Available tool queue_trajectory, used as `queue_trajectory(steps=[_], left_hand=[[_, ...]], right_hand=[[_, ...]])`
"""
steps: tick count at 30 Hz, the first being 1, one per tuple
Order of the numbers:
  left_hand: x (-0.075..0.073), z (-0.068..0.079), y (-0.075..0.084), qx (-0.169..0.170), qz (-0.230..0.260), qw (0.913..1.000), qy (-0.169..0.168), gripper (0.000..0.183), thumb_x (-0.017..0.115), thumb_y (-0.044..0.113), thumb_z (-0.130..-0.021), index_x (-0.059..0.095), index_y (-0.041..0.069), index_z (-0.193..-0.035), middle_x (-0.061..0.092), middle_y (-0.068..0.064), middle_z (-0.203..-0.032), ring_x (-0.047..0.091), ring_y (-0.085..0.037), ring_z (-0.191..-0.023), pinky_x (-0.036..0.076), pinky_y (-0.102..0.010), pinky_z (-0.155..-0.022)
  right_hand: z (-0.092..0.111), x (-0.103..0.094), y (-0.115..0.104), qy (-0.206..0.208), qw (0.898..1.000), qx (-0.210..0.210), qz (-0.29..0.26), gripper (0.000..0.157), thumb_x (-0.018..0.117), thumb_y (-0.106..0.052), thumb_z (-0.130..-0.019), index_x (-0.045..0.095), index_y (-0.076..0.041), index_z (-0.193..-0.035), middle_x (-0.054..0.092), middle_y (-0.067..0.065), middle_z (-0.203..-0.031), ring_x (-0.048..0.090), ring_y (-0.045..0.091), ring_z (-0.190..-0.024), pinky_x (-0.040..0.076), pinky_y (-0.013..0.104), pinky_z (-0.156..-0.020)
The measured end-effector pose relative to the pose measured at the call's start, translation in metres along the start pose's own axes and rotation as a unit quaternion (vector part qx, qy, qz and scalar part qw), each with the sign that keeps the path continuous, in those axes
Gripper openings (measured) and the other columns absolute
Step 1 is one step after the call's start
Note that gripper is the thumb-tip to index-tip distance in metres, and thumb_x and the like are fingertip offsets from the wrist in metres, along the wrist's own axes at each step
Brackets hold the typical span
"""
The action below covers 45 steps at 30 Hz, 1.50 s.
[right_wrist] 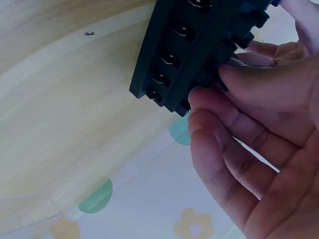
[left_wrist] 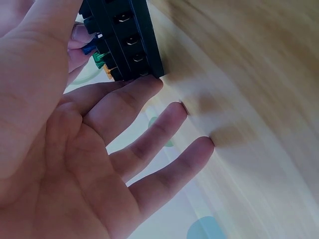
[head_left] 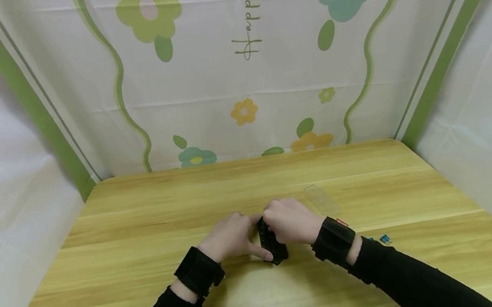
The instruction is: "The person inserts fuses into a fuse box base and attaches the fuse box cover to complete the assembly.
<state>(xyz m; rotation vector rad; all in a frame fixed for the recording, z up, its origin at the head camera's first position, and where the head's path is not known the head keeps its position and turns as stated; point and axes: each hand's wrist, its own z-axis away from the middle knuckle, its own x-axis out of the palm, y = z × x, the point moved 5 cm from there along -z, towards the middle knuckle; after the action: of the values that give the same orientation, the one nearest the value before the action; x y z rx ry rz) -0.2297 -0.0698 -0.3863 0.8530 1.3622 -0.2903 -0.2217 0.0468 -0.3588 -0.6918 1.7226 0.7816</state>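
Observation:
A black fuse block point(head_left: 274, 247) stands on the table between both hands. Its side shows a row of metal terminals, and blue, green point(left_wrist: 98, 60) and orange point(left_wrist: 108, 72) blade fuses stick out of its face. My left hand point(head_left: 231, 237) holds the block by its ends, thumb at the near end and a fingertip at the far end; its other fingers are spread with tips on the table. Over the far part of the block, my right hand point(head_left: 292, 219) pinches a blue blade fuse point(left_wrist: 89, 48) between thumb and fingers. How deep that fuse sits is hidden.
A clear plastic cover point(head_left: 321, 200) lies on the wooden table point(head_left: 148, 214) beyond the right hand. Small blue pieces point(head_left: 386, 239) lie by the right forearm, one partly hidden by the sleeve. Patterned fabric point(head_left: 214, 82) closes off the back and sides.

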Motion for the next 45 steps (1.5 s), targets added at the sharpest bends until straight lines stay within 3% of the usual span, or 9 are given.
queue_trajectory(steps=[5,20,26,31,37,45], left_hand=[[0.003,0.001,-0.002,-0.009,0.011,0.9999,-0.004,0.076,0.076,0.062,-0.065,0.061,0.016,-0.124,0.031,0.006,-0.059,0.034,-0.009,-0.053,0.028,-0.022,-0.051],[-0.001,0.002,-0.005,0.004,0.020,0.9997,0.012,0.063,0.078,0.058,-0.064,0.063,0.017,-0.110,0.034,0.007,-0.058,0.037,-0.008,-0.054,0.032,-0.021,-0.053],[0.001,0.002,-0.006,-0.011,0.018,0.9998,-0.004,0.062,0.076,0.061,-0.066,0.062,0.018,-0.108,0.034,0.006,-0.061,0.036,-0.009,-0.056,0.030,-0.022,-0.054],[0.002,-0.001,-0.003,-0.012,0.015,0.9997,-0.013,0.067,0.075,0.062,-0.066,0.061,0.018,-0.114,0.041,0.007,-0.064,0.038,-0.009,-0.060,0.032,-0.022,-0.055],[0.001,-0.004,-0.003,-0.014,0.014,0.9997,-0.016,0.067,0.075,0.062,-0.066,0.061,0.017,-0.114,0.038,0.007,-0.064,0.037,-0.009,-0.058,0.031,-0.022,-0.055],[0.003,-0.002,-0.005,-0.012,0.003,0.9998,-0.014,0.068,0.074,0.065,-0.065,0.061,0.020,-0.114,0.041,0.007,-0.064,0.039,-0.009,-0.060,0.032,-0.022,-0.054]], right_hand=[[-0.006,0.001,-0.001,-0.015,0.999,-0.008,-0.028,0.044,0.062,0.000,-0.072,0.025,-0.020,-0.059,0.019,-0.006,-0.061,0.020,0.008,-0.055,0.018,0.023,-0.050],[-0.023,0.002,0.004,-0.054,0.995,-0.015,-0.086,0.043,0.060,0.004,-0.067,0.026,-0.020,-0.055,0.015,-0.008,-0.056,0.014,0.007,-0.051,0.015,0.021,-0.047],[-0.019,0.003,0.009,-0.077,0.986,-0.014,-0.147,0.048,0.062,0.004,-0.076,0.027,-0.019,-0.054,0.011,-0.008,-0.057,0.011,0.007,-0.052,0.014,0.021,-0.047],[-0.012,0.002,0.021,-0.119,0.975,0.003,-0.186,0.042,0.066,-0.005,-0.085,0.045,-0.020,-0.052,0.020,-0.011,-0.052,0.018,0.005,-0.046,0.021,0.019,-0.046],[-0.014,-0.007,0.029,-0.126,0.977,-0.002,-0.173,0.020,0.068,-0.011,-0.085,0.068,-0.016,-0.066,0.045,-0.013,-0.055,0.034,0.004,-0.048,0.030,0.020,-0.050],[-0.017,-0.003,0.022,-0.136,0.982,-0.013,-0.132,0.036,0.068,-0.012,-0.083,0.052,-0.022,-0.053,0.028,-0.013,-0.049,0.027,0.004,-0.046,0.024,0.019,-0.047]])
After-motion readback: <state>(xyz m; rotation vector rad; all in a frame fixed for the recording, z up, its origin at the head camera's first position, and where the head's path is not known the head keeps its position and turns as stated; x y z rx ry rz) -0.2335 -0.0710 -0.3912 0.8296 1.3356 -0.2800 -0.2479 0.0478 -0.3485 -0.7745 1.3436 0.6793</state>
